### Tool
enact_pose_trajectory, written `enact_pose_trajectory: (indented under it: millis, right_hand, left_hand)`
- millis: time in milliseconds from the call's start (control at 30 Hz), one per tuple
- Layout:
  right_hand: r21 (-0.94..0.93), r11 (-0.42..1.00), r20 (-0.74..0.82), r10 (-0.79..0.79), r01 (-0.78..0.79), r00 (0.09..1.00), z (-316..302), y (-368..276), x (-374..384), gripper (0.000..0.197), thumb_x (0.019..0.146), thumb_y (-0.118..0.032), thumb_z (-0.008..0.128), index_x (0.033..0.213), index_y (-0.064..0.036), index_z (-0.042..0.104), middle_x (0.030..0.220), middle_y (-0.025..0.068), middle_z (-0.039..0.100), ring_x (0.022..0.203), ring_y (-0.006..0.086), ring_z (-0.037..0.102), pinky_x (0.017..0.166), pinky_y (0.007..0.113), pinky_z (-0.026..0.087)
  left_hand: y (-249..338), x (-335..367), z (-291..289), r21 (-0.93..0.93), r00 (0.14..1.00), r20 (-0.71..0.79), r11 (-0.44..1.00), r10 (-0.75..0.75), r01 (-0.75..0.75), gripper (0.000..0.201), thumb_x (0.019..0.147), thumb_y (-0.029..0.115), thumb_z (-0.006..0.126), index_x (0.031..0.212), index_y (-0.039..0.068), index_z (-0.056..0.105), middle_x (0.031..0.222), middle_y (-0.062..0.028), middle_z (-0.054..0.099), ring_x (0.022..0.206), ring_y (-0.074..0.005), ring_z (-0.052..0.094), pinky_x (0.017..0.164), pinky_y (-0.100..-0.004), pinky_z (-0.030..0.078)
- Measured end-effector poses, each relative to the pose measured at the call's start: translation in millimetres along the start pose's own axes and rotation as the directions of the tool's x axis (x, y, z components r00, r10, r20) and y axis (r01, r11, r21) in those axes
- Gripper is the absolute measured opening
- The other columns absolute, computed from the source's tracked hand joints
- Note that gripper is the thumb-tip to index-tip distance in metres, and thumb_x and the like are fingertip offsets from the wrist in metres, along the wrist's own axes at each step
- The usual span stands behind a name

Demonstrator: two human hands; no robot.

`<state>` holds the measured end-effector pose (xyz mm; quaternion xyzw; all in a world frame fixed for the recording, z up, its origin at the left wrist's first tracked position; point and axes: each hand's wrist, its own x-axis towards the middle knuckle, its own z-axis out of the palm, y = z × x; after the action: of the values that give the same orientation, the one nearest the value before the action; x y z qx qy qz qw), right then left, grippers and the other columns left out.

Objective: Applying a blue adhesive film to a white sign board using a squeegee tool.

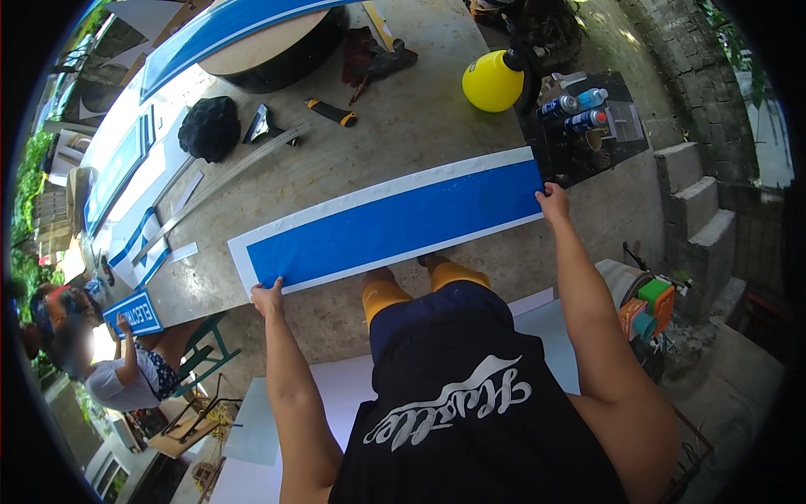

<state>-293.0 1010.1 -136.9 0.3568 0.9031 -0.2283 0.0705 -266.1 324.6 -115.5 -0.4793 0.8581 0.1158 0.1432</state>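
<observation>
A long blue panel (395, 220) with a white border lies along the near edge of the concrete-coloured table (403, 126), its near side close to my body. Small bubbles or droplets show along its far white border. My left hand (269, 297) pinches the near left corner, thumb on top. At the opposite end, my right hand (552, 203) grips the right edge close to the near corner. Most of the fingers of both hands are hidden under the panel.
Beyond the panel lie a steel ruler (227, 180), black cloth (209, 129), squeegee (261, 124) and utility knife (332, 112). A yellow spray bottle (492, 82) and several spray cans (581, 120) stand right. Left, another person (126, 374) handles a blue sign (134, 314).
</observation>
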Motion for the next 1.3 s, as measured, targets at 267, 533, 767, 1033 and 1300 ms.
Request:
enact_pose_trajectory:
  millis: [267,533,767,1033,1300]
  right_hand:
    - [-0.043,0.999,0.047,0.035,-0.033,0.998,-5,-32,5,0.034,0.076,-0.018,0.072,0.102,0.0007,0.061,0.094,0.0135,0.065,0.086,0.0251,0.063,0.078,0.035,0.049]
    - [-0.147,0.986,0.006,-0.08,0.08,0.997,-3,-10,19,0.019,0.076,-0.014,0.071,0.085,-0.0012,0.06,0.076,0.0111,0.063,0.07,0.022,0.061,0.067,0.033,0.048]
    - [0.054,0.953,0.115,-0.302,0.297,0.947,-99,-125,-53,0.012,0.081,-0.007,0.064,0.082,-0.001,0.053,0.07,0.0026,0.052,0.063,0.0102,0.049,0.06,0.027,0.042]
    - [0.333,0.862,0.078,-0.43,0.383,0.899,-226,-225,-134,0.015,0.086,-0.003,0.058,0.099,0.0028,0.055,0.09,0.005,0.059,0.084,0.0098,0.054,0.079,0.024,0.042]
    - [0.351,0.832,-0.022,-0.452,0.43,0.892,-285,-234,-163,0.026,0.089,-0.008,0.057,0.112,0.003,0.053,0.104,0.0074,0.059,0.095,0.0131,0.054,0.088,0.028,0.04]
  left_hand:
    - [-6,4,-7,-0.083,0.997,0.068,0.996,-0.033,0.039,0.058,0.063,0.038,0.082,0.103,0.005,0.057,0.107,-0.0156,0.062,0.1,-0.0313,0.059,0.084,-0.041,0.047]
    - [17,-11,-18,-0.044,0.991,0.02,0.99,-0.133,0.134,0.063,0.064,0.037,0.082,0.113,0.011,0.052,0.119,-0.0134,0.049,0.113,-0.0314,0.048,0.092,-0.0437,0.041]
    - [10,-3,-25,-0.079,0.993,0.001,0.99,-0.116,0.116,0.067,0.063,0.035,0.083,0.116,0.01,0.05,0.121,-0.0118,0.049,0.116,-0.029,0.046,0.096,-0.0426,0.036]
    - [15,-1,-28,-0.044,0.985,0.056,0.985,-0.165,0.168,0.064,0.064,0.04,0.082,0.112,0.008,0.054,0.116,-0.0095,0.054,0.114,-0.0265,0.047,0.095,-0.0423,0.036]
    - [10,0,-30,-0.081,0.984,0.053,0.982,-0.167,0.171,0.059,0.061,0.041,0.083,0.102,0.008,0.058,0.112,-0.0089,0.057,0.112,-0.0265,0.049,0.092,-0.0458,0.037]
